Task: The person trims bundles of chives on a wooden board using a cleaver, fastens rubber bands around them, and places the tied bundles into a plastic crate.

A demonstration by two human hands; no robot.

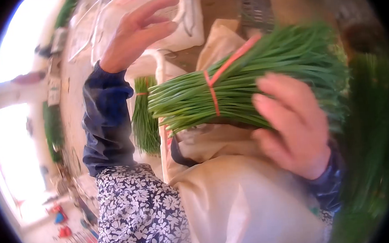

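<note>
A large bundle of long green stalks [242, 91] lies across my lap, its cut ends to the left and its leafy ends to the right. A red band [213, 93] goes round it near the cut ends, with a loose strip sticking out at an angle. My right hand [294, 123] is at the bundle's near side, slightly blurred, fingers apart. Up and to the left, my left hand [138, 33] is raised away from the bundle with its fingers spread and nothing in them.
A smaller banded green bundle [145, 120] lies to the left beside a white-rimmed container [158, 65]. Behind my left hand is a clear plastic container [192, 27]. More greens [368, 154] fill the right side. A dark grate [257, 11] is at the top.
</note>
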